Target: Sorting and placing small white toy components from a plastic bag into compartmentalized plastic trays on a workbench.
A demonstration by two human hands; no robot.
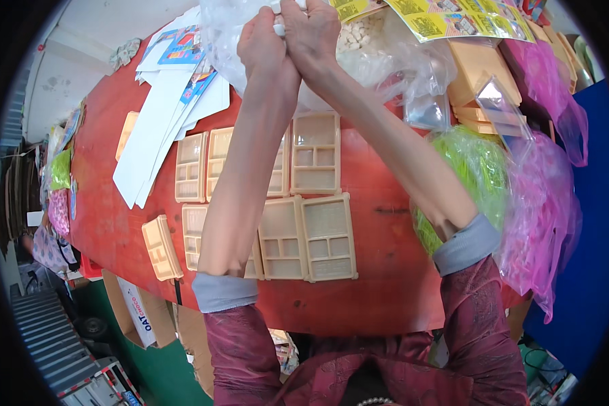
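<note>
Both arms reach to the far side of the red table [396, 237]. My left hand [262, 46] and my right hand [312, 37] are side by side, fingers curled, above a clear plastic bag [222, 40]. Small white pieces [279, 28] show between the fingers; their exact kind is too small to tell. Nearer to me, cream compartment trays [316, 152] lie in two rows, facing up. One front-row tray [328, 237] is in full sight, while my left forearm covers parts of others. A separate stack of cream trays [161, 249] sits at the left.
White cards [159, 128] are piled at the far left. Right of my hands is an open bag of small cream pieces [356, 35]. Yellow printed sheets [457, 19], cream boxes [484, 71], a bag of green strips [468, 176] and pink plastic bags [545, 210] crowd the right side.
</note>
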